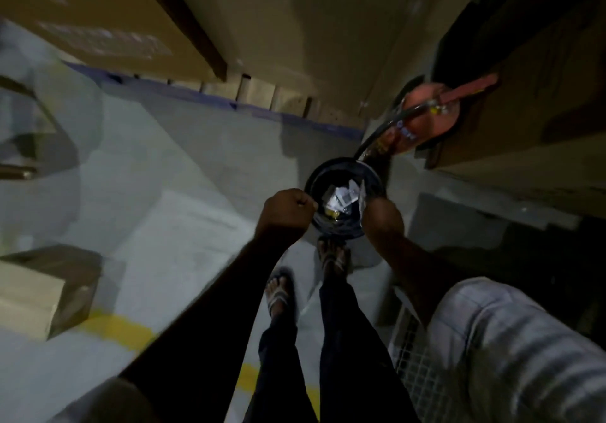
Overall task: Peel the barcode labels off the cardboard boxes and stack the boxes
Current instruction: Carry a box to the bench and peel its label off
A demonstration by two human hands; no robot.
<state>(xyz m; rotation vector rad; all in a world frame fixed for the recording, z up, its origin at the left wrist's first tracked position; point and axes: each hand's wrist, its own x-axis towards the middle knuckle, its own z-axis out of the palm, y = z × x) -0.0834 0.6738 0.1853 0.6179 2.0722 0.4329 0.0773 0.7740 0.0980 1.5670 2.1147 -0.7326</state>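
Left hand (pixel 288 209) fisted, right hand (pixel 383 217) with fingers hidden — over black bin (pixel 342 161) of unreadable labels (pixel 341 197).

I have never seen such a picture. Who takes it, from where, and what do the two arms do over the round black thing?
There is no machine here. A person wears one camera on the head, so the head view looks down along their own arms to the floor. The left hand is curled into a fist at the rim of a black bin; whether it holds anything cannot be seen. The right hand is at the opposite rim, too dark to read. White paper scraps, perhaps peeled labels, lie in the bin. A cardboard box stands on the left, and the person's feet show below.
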